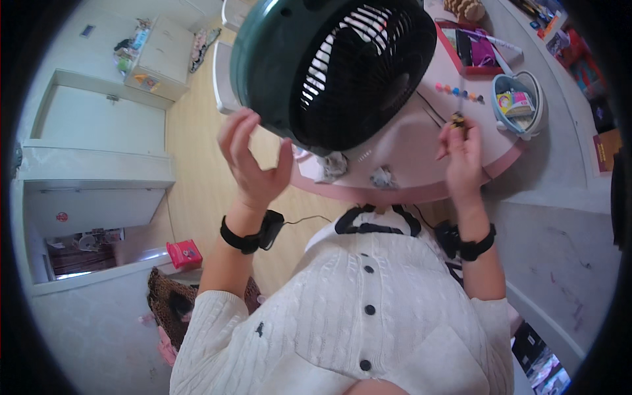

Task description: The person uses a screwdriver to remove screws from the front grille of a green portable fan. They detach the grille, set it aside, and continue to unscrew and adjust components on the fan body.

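A large dark green round fan housing (pixel 263 66) with a slotted black grille stands tilted on the pink table (pixel 421 148). My left hand (pixel 253 155) is at its lower left rim, fingers spread and thumb apart; whether the fingertips touch the rim I cannot tell. To the right of the housing, my right hand (pixel 462 155) is closed around a screwdriver (pixel 458 120) with a yellow and black handle. Its thin shaft points away from me and is hard to make out. A row of small coloured beads (pixel 459 91) lies just beyond that hand.
Two crumpled grey-white wads (pixel 334 166) (pixel 382 177) lie near the table's front edge. On the right stand a light blue basket (pixel 503 85) with small packets and a red tray (pixel 484 70) holding purple and black items. A dark cord (pixel 429 108) runs beside the housing.
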The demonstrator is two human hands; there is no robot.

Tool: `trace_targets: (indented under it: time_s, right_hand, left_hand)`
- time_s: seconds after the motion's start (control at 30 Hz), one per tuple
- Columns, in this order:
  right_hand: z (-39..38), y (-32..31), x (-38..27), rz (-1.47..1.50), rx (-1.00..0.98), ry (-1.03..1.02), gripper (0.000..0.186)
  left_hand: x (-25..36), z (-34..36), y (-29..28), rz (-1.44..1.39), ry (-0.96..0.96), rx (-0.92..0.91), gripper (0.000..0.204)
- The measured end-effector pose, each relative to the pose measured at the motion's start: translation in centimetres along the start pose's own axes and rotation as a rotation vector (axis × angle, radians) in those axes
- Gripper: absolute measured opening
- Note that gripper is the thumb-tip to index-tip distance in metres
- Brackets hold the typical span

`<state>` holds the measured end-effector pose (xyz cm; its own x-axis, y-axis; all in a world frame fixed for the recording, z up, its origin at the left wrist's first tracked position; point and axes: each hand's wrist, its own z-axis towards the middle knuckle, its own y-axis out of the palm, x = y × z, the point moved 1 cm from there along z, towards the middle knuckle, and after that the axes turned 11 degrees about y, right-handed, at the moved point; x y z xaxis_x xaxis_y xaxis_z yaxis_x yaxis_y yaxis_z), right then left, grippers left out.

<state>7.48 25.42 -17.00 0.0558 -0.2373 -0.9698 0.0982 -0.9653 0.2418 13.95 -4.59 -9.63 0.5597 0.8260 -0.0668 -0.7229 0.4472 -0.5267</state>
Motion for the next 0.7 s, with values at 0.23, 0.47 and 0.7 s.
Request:
trace_targets:
  time_s: [0.23,0.47,0.7]
  right_hand:
    - [0.2,-9.1,-0.2,0.076,0.220,0.058,0.022]
    - [-0.7,-11.3,5.0,-0.051,0.277,0.228,0.024]
    - [-1.0,-5.5,13.9,-0.940,-0.192,0.160,0.020]
  left_hand:
    - [-2.0,-1.9,-0.6,0.063,-0.210,-0.035,0.069]
    - [-2.0,-2.5,-0.1,0.081,-0.207,0.039,0.070]
    - [0.4,-6.3,1.6,-0.288,-0.332,-0.127,0.047]
